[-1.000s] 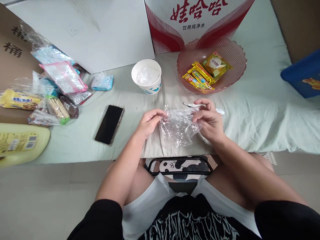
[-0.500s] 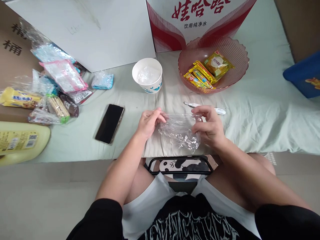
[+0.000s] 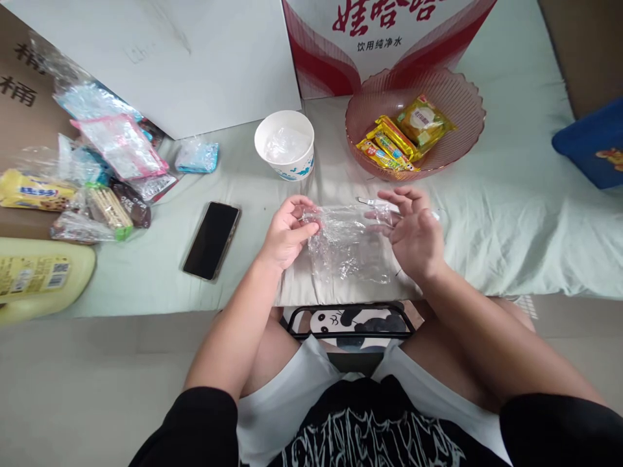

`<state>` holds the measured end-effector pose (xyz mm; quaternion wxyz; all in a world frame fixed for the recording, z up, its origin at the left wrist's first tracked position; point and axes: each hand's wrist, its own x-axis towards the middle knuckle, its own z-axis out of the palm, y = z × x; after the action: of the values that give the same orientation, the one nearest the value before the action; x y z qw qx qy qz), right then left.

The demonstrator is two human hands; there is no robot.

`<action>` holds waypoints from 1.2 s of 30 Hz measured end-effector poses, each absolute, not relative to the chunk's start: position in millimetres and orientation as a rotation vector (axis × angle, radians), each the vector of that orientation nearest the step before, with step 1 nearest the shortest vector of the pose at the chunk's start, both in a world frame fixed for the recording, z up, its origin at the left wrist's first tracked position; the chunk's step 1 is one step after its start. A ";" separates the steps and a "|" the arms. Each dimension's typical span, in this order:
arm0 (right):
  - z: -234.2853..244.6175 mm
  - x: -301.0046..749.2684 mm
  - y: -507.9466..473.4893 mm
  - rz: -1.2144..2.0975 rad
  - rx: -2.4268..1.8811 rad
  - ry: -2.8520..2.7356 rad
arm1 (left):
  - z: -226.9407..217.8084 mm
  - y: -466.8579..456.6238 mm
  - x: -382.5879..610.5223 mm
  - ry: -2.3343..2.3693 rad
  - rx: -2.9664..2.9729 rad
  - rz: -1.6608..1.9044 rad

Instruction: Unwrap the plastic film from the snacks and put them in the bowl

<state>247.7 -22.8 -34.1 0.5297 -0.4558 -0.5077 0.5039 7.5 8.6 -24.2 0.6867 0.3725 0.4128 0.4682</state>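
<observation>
A clear, crinkled plastic bag (image 3: 350, 250) spreads between my two hands above the front of the cloth-covered surface. At its upper left corner, my left hand (image 3: 288, 235) pinches the film between thumb and fingers. My right hand (image 3: 416, 233) is at the upper right edge with its fingers spread; some fingertips show through the film, and I cannot tell whether they are inside the bag or behind it. Partly covered by the right hand and the film, a slim white-handled knife (image 3: 367, 202) lies just beyond. A paper cup (image 3: 302, 170) holding crumpled clear plastic stands past the left hand.
A pink ribbed bowl (image 3: 460, 139) with yellow-wrapped snacks stands back right, before a red-and-white carton (image 3: 321, 58). To the left lie a phone (image 3: 212, 241), a pile of packaged snacks (image 3: 119, 146) and a yellow jug (image 3: 48, 275). A blue container (image 3: 591, 143) is far right.
My right hand has opened from its grip, turning its fingers up and away. The plastic bag is spread flatter and wider. My left hand has shifted its pinch on the bag's corner.
</observation>
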 end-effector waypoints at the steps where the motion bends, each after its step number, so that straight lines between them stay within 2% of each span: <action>1: -32.4 246.9 -23.4 1.313 -1.079 -1.202 | -23.0 9.0 6.3 0.904 0.805 1.061; 4: -24.3 241.9 -28.2 1.461 -1.149 -1.276 | -20.3 8.5 3.8 0.843 0.744 1.086; 11: -14.7 233.3 -29.5 1.341 -1.276 -1.254 | -19.9 -2.5 13.6 0.770 0.798 0.758; 17: -12.1 233.6 -28.6 1.583 -1.193 -1.221 | -17.6 -4.4 16.1 0.861 0.810 0.893; 22: -12.7 236.4 -29.1 1.500 -1.206 -1.180 | -24.8 -2.7 10.7 1.039 0.972 0.851; 28: -19.6 241.1 -26.5 1.375 -1.105 -1.079 | -15.1 -0.7 7.7 0.934 0.832 0.876; 36: -18.9 249.3 -20.0 1.346 -1.339 -1.231 | -23.2 5.0 2.5 0.946 1.056 0.885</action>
<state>249.3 -20.0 -18.9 0.4256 -0.5355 -0.4923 0.5383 2.5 5.0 -23.2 0.6706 0.4688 0.4198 0.3928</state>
